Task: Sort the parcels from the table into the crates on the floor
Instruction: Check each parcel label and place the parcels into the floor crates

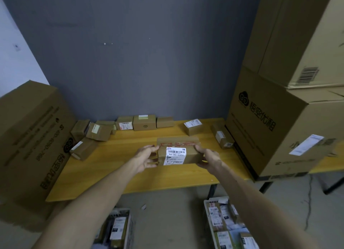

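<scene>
Cardboard parcel (175,153) clamped between 2 hands — left hand (147,156), right hand (207,158) gripping its ends

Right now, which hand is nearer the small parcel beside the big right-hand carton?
Right. The right hand holds the held parcel's right end, just left of that small parcel; the left hand holds the opposite end, farther away.

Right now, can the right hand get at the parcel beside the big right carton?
Not yet, probably: the right hand grips the middle parcel. Once freed, likely yes; the side parcel lies near, bare table between.
</scene>
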